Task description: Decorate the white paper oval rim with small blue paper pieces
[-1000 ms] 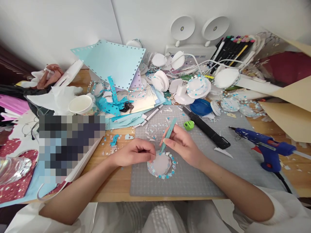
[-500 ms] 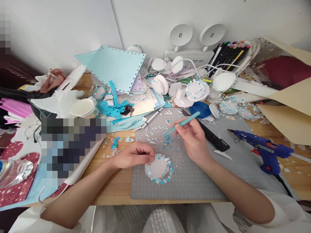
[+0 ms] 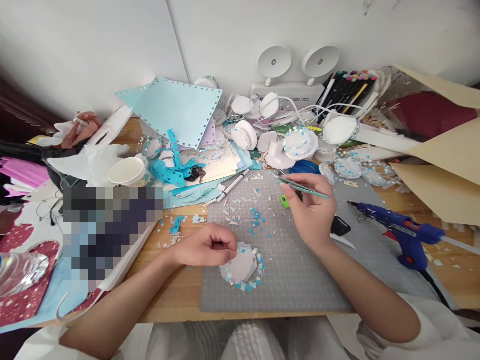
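Observation:
In the head view, my right hand (image 3: pixel 313 217) pinches a pair of teal tweezers (image 3: pixel 308 190) above the cutting mat, tips pointing up and left. Whether the tips hold anything is too small to tell. My left hand (image 3: pixel 208 246) is closed, with thumb and forefinger at the upper left rim of a white disc (image 3: pixel 240 267). Blue and white stars ring this disc, which lies on the grey cutting mat (image 3: pixel 285 280). Loose blue stars (image 3: pixel 256 216) are scattered beyond it. A black cutter (image 3: pixel 340 226) lies partly hidden behind my right hand.
A blue glue gun (image 3: pixel 403 222) lies at the right. Several star-trimmed discs (image 3: pixel 300 143), white cables and a twin-head lamp (image 3: pixel 274 62) crowd the back. Blue paper sheets (image 3: pixel 180 107), a paper cup (image 3: pixel 127 171) and a water bottle (image 3: pixel 22 272) are on the left.
My right hand has moved right, swinging the tweezers from above the loose stars toward the cutter, and their tips have turned to the upper left. My left hand stays at the disc's rim.

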`<state>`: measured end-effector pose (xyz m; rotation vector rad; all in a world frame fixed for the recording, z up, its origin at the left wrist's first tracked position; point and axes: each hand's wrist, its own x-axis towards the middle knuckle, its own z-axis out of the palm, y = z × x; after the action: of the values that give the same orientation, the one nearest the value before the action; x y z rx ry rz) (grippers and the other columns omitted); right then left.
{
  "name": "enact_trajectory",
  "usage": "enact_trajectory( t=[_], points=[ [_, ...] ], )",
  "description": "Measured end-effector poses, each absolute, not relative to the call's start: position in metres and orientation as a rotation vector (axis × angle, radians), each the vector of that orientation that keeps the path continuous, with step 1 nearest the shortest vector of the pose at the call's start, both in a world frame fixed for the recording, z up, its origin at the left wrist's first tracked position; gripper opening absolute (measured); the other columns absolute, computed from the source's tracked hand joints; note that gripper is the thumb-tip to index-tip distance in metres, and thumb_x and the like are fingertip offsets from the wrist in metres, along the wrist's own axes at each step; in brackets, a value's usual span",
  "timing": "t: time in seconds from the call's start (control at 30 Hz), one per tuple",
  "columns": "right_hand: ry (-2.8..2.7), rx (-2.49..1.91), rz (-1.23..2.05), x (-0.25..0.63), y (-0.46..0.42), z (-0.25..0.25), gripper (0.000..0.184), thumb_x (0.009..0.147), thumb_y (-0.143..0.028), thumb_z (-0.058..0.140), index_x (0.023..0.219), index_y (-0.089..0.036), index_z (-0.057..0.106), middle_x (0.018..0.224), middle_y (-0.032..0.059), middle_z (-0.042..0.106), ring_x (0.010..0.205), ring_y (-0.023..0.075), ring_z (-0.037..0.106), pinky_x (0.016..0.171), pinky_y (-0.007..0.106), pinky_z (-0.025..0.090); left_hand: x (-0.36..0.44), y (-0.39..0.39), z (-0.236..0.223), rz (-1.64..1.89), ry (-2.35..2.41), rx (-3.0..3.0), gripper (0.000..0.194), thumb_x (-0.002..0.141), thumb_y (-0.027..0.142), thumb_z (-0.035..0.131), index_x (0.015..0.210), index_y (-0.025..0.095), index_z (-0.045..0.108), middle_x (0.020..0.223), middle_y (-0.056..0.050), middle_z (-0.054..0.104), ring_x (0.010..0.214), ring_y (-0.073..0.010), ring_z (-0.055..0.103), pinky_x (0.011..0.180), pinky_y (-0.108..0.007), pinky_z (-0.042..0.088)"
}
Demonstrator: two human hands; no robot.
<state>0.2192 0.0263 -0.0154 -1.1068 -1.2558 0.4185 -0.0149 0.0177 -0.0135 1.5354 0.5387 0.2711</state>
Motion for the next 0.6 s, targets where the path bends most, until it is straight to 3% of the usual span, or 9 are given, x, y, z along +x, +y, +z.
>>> enact_trajectory(
  t=[0.2,0.43,0.6],
  points=[
    [-1.568,-1.202,0.597,0.211,0.019,-0.021,0.008,0.078,-0.022,0.069,0.083,-0.02,0.063,0.087,0.0037,0.069,0.086,0.0191,0.065,0.08,0.035,0.051,-0.011,0.016,-0.016,0.346,0.625,1.605,0.023,0.08,0.027,0.059,0.063,0.011,0.055,0.054,0.003,0.04,0.05,-0.0066,0.031,0.045,-0.019,0.023],
    [-1.701,-1.217,0.581,0.209,0.017,-0.027,0.005,0.076,-0.021,0.07,0.078,-0.022,0.065,0.081,0.0028,0.071,0.079,0.0196,0.066,0.076,0.035,0.051,-0.01,0.012,-0.018,0.505,0.73,1.591,0.018,0.078,0.027,0.066,0.072,0.011,0.062,0.052,0.008,0.026,0.049,-0.0057,0.021,0.045,-0.02,0.018],
    [-1.732,-1.192,0.559,0.206,0.017,-0.029,0.008,0.074,-0.019,0.072,0.073,-0.023,0.065,0.078,0.0008,0.073,0.075,0.0199,0.067,0.072,0.035,0.05,-0.01,0.012,-0.016,0.502,0.749,1.567,0.029,0.082,0.033,0.061,0.064,0.011,0.06,0.049,0.004,0.038,0.047,-0.0062,0.027,0.044,-0.021,0.02]
  ],
)
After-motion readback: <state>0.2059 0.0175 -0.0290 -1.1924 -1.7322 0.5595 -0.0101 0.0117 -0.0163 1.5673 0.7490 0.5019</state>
